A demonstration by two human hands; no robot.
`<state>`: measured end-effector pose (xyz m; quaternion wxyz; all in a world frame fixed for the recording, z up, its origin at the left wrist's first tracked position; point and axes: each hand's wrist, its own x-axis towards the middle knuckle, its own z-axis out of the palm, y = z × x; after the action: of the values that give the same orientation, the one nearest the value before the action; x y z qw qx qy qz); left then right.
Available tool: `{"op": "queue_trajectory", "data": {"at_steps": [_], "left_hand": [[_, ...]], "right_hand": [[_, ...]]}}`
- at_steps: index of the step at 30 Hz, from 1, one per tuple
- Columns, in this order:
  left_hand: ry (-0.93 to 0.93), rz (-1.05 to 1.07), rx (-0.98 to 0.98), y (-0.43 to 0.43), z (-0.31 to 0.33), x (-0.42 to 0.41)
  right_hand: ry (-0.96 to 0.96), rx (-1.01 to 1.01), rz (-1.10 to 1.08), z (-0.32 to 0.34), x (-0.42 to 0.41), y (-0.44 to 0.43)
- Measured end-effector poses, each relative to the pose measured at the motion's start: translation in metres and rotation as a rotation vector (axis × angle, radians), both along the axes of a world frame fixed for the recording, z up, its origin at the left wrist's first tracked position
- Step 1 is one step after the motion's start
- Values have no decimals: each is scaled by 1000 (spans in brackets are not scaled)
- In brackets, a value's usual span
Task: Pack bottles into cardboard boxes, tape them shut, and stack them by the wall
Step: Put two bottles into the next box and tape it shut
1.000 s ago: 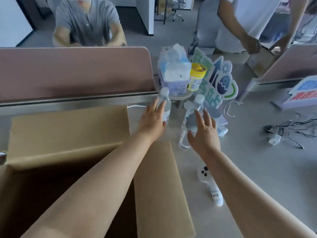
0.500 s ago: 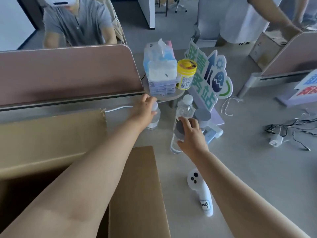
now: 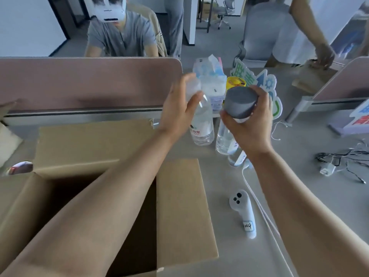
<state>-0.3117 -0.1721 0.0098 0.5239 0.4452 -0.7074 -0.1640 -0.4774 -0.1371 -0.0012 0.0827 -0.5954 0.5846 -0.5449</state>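
Nearest, an open cardboard box (image 3: 179,206) is seen at the left on the desk (image 3: 299,196), flaps spread. No bottle is seen in the dark part of its inside that shows, and much is hidden by the left forearm. A white controller (image 3: 242,212) is laid beside the right flap.

Progress is judged early: packing is barely begun, no tape is applied, nothing is stacked.

Further out, a clear bottle (image 3: 204,124) is gripped at its neck by the left hand (image 3: 177,112), fingers curled round it. The cap end is blurred. Its long axis is held near upright, top leaned slightly left, base at or just above the desk; which cannot be told.

A gray cylinder (image 3: 238,102) is clasped by the right hand (image 3: 251,126), its flat end turned up toward the camera. Whether it is a bottle cannot be told. A second clear bottle (image 3: 223,138) is stood upright just under that hand.

Behind, tissue packs (image 3: 211,84), a yellow-lidded can (image 3: 235,81) and a partition (image 3: 89,82) are seen, with seated and standing people beyond.
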Motion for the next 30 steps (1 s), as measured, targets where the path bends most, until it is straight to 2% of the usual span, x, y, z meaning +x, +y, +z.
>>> {"op": "queue_trajectory", "data": {"at_steps": [2, 4, 7, 9, 12, 14, 16, 20, 24, 26, 30], "left_hand": [[88, 6, -75, 15, 31, 16], [96, 60, -139, 33, 59, 37], [-46, 223, -83, 58, 88, 75], [-212, 366, 85, 71, 89, 101], [-414, 483, 371, 78, 50, 144], [-414, 483, 540, 83, 11, 171], [-505, 480, 682, 92, -24, 191], [-810, 480, 817, 106, -79, 220], [-838, 430, 998, 105, -126, 241], [-868, 417, 1067, 104, -146, 247], [-887, 432, 1158, 95, -166, 255]], "right_hand": [[10, -74, 31, 22, 18, 9], [-10, -98, 75, 38, 40, 20], [-24, 14, 222, 52, 82, 36], [8, 186, 346, 49, 115, 43], [36, 450, 459, 25, 162, 48], [67, 637, 453, 0, 187, 52], [74, 792, 466, -31, 207, 57], [168, 1010, 453, -91, 242, 63], [212, 1216, 353, -137, 269, 62], [327, 1300, 346, -156, 277, 61], [713, 1310, 458, -176, 288, 54]]}}
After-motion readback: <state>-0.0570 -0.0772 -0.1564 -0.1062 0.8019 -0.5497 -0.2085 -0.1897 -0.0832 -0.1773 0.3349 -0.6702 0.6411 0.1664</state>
